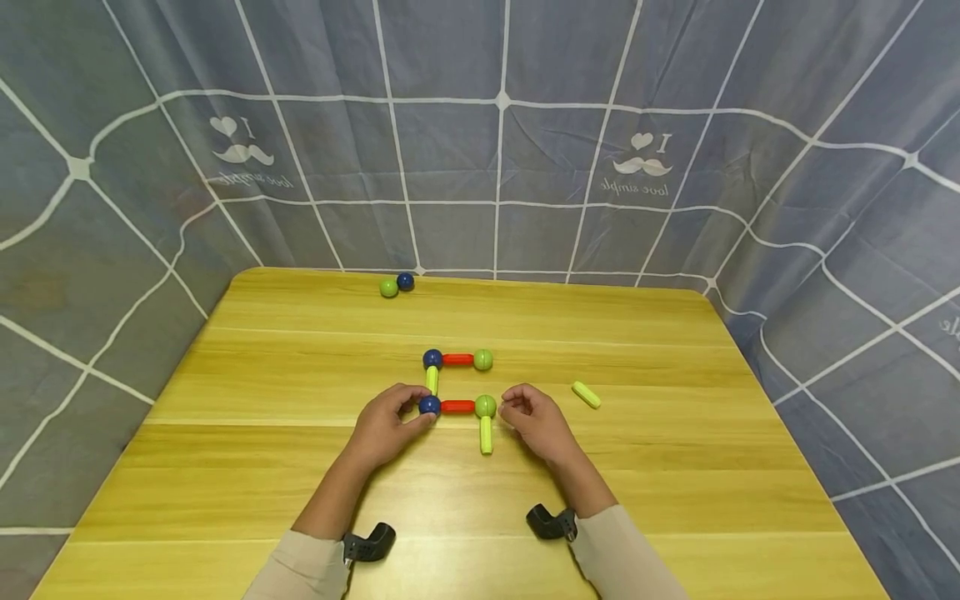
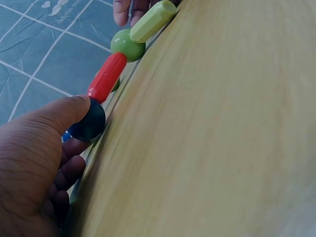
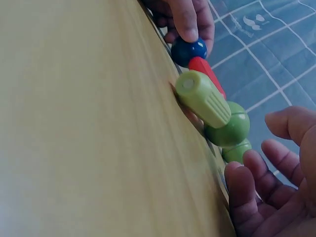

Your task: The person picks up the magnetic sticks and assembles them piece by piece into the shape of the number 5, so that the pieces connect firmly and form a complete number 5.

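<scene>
My left hand [image 1: 385, 425] grips a dark blue ball [image 1: 430, 405] between thumb and fingers. From that ball a red rod [image 1: 458, 407] runs right to a green ball [image 1: 486, 406], and a yellow-green rod [image 1: 486, 436] sticks out from it toward me. Another yellow-green rod [image 1: 432, 380] leads away from the held ball to a second blue ball [image 1: 432, 359]. A second red rod [image 1: 458, 359] joins that one to another green ball [image 1: 483, 359]. Just right of the nearer green ball, my right hand [image 1: 536, 422] has loosely bent fingers with nothing between them.
A loose yellow-green rod [image 1: 587, 395] lies on the wooden table [image 1: 675, 467] to the right of my right hand. Near the back edge sit a loose green ball [image 1: 388, 287] and a blue ball [image 1: 405, 281]. A grey checked curtain [image 1: 450, 150] surrounds the table's back and sides.
</scene>
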Motion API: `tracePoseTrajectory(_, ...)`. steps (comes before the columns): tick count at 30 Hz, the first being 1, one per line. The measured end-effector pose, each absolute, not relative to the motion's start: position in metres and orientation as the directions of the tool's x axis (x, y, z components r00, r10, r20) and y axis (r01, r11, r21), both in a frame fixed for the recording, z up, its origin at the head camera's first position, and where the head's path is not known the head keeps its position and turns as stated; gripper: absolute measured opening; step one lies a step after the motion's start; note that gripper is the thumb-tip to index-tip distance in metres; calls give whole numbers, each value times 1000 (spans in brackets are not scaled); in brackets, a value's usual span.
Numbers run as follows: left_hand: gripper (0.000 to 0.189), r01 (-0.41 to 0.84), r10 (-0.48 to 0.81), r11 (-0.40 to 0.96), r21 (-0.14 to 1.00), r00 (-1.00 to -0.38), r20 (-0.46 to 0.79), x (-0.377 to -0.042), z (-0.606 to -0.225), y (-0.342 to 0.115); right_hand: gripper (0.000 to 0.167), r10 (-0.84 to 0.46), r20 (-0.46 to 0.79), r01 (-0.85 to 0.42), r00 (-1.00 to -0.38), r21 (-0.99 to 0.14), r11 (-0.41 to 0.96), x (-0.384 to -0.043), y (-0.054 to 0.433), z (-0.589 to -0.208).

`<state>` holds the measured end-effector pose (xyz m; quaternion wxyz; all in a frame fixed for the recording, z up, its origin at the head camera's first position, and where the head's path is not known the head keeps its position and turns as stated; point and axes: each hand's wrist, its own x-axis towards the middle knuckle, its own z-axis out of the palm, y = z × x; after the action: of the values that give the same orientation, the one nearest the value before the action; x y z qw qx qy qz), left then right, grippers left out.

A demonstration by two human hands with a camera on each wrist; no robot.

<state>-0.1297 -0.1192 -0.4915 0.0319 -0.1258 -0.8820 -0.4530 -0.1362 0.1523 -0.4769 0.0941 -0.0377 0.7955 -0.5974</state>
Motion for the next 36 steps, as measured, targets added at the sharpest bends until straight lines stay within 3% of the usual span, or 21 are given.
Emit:
tracePoseTrajectory(17, 32, 250, 187, 568, 784, -967, 172, -129, -488, -120, 28, -332, -28, -123, -943, -897, 424, -150, 145, -476)
tracePoseTrajectory(36, 32, 231, 196, 558, 797, -970, 144, -129, -487, -118, 22, -325, 6, -172, -946, -859, 483, -148, 146, -481)
